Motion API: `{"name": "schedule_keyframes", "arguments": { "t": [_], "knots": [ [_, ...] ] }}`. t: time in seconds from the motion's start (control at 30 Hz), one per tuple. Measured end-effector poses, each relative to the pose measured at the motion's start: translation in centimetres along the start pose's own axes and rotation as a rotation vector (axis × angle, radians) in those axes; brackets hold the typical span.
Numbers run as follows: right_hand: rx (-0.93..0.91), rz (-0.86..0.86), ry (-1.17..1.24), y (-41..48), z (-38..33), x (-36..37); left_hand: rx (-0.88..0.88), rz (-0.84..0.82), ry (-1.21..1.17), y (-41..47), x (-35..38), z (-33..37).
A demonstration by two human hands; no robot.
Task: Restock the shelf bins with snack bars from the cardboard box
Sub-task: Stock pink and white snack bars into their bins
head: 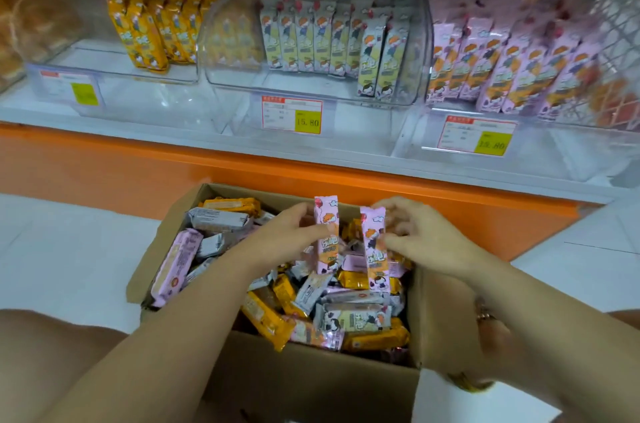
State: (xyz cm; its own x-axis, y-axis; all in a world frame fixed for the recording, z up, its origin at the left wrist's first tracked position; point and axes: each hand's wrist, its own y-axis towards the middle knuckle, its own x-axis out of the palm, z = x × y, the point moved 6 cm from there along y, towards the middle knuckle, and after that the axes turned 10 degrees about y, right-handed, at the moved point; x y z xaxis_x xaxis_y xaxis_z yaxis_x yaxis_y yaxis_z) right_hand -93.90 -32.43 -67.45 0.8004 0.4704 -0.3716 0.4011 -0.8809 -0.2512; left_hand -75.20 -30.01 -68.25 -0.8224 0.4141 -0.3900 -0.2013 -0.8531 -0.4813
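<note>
Brown and open-topped, the cardboard box (311, 384) sat on the white floor (69, 242) in front of the orange shelf base (173, 159), filled with a jumble of loose bars (277, 315) in yellow, pink and pale wrappers. Over it, the left hand (282, 235) held a pink snack bar (326, 235) upright, its fingers (301, 211) and thumb clamped on the wrapper's sides. Just beside it, the right hand (424, 239) held a second pink snack bar (374, 249) upright too, fingers (394, 211) curled round its far edge. On the shelf above stood three clear bins: the left bin (138, 77) with yellow bars (152, 31), the middle bin (311, 93) with pale bars (311, 41), and the right bin (561, 121) with pink bars (502, 72). A price tag (292, 116) hung below the middle bin.
</note>
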Motion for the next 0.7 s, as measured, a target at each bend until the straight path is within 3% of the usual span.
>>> {"name": "schedule_keyframes", "arguments": {
  "t": [0.07, 0.13, 0.3, 0.43, 0.6, 0.7],
  "knots": [
    [0.042, 0.018, 0.245, -0.8, -0.7, -1.3, 0.045, -0.011, 0.05, -0.1, 0.4, 1.2],
    [0.045, -0.001, 0.338, -1.7, -1.4, -1.9, 0.095, -0.041, 0.061, -0.3, 0.9, 2.8],
    [-0.013, -0.01, 0.313, -4.0, -3.9, -3.4, 0.22, -0.067, -0.008, -1.5, 1.3, 7.1],
    [-0.138, 0.077, 0.198, -5.3, -6.2, -4.3, 0.293, -0.054, -0.01, -2.8, 1.3, 9.8],
    [-0.269, 0.25, 0.35, -6.0, -8.6, -4.2, 0.335, 0.059, 0.01, -4.0, -0.1, 10.6],
    [-0.286, 0.251, 0.339, -5.6, -8.7, -2.6, 0.337, 0.096, 0.017, -4.6, -0.9, 9.3]
  ]
}}
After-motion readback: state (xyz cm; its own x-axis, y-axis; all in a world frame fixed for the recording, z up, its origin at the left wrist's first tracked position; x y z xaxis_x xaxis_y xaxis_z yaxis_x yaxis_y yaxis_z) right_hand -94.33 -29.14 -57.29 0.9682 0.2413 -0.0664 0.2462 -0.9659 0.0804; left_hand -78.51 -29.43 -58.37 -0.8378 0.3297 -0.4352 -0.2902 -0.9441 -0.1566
